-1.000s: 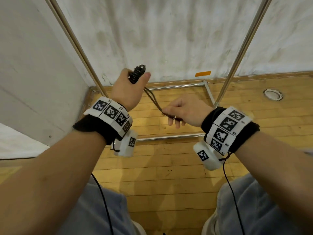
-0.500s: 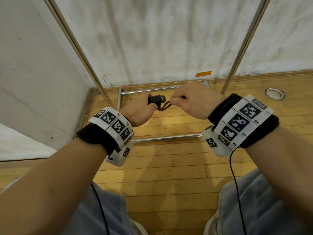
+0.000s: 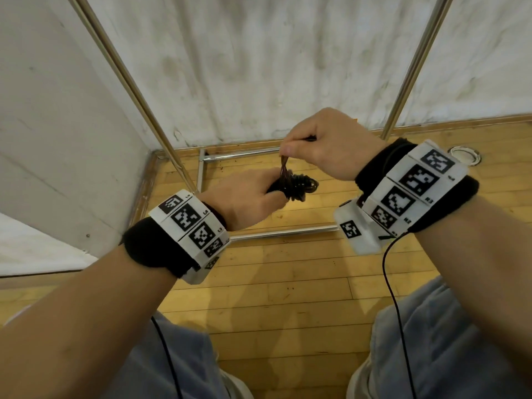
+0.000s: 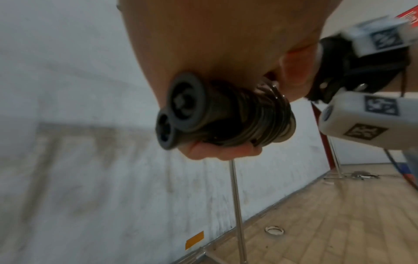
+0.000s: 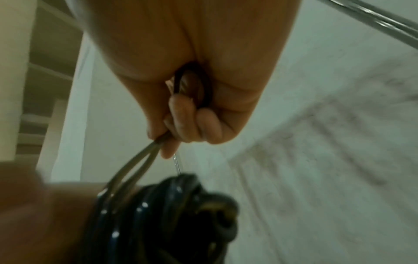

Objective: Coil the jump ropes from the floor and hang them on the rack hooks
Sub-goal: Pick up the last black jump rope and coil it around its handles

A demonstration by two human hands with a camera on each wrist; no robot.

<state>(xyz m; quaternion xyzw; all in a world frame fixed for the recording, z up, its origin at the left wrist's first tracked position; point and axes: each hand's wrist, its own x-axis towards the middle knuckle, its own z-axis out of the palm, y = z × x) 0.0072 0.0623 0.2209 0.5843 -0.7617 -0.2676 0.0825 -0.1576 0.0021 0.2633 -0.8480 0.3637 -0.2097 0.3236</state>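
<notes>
Head view: left hand [image 3: 244, 194] grips coiled jump rope [image 3: 296, 187]; right hand [image 3: 325, 145] pinches its doubled loop at 12 o'clock (handles paired, axis near-horizontal).

looking like a gym corner: wooden strip floor [image 3: 288, 283] meeting scuffed white walls [image 3: 288, 67], metal rack poles [image 3: 129, 79] standing there.

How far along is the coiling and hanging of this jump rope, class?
Done: most of the jump rope is wound round its two handles, gripped by the left hand. In hand: the right hand pinches the last doubled strand above the bundle. Left: securing that loop and hanging it; no hook shows here, only rack poles.
</notes>
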